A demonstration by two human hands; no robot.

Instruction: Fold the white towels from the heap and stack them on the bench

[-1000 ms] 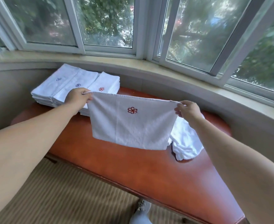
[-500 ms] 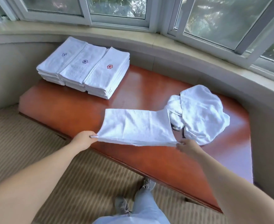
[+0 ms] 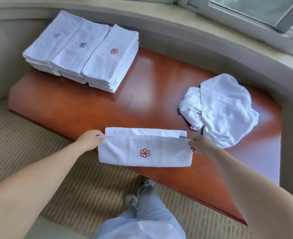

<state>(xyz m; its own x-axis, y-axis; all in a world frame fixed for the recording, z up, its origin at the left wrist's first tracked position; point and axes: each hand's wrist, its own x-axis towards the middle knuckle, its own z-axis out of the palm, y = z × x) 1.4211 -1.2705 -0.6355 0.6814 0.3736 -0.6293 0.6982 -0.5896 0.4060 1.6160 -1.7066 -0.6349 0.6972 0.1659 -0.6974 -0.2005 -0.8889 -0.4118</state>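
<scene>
Both hands pinching towel corners.
I see left hand (image 3: 88, 141) and right hand (image 3: 201, 145) pinch the folded white red-flower towel (image 3: 144, 149) at the red-brown bench's (image 3: 94, 107) near edge; crumpled white heap (image 3: 223, 109) beyond right hand, folded stacks (image 3: 83, 50) beyond left.

Bare bench (image 3: 152, 87) lies between folded stacks (image 3: 83, 50) and heap (image 3: 223, 109).

I see bare forearms, no sleeves, left hand (image 3: 88, 141) and right hand (image 3: 200, 145) ringless; pale blue trousers (image 3: 150, 209) and grey trainers (image 3: 140, 192) beside the bench (image 3: 94, 107).
</scene>
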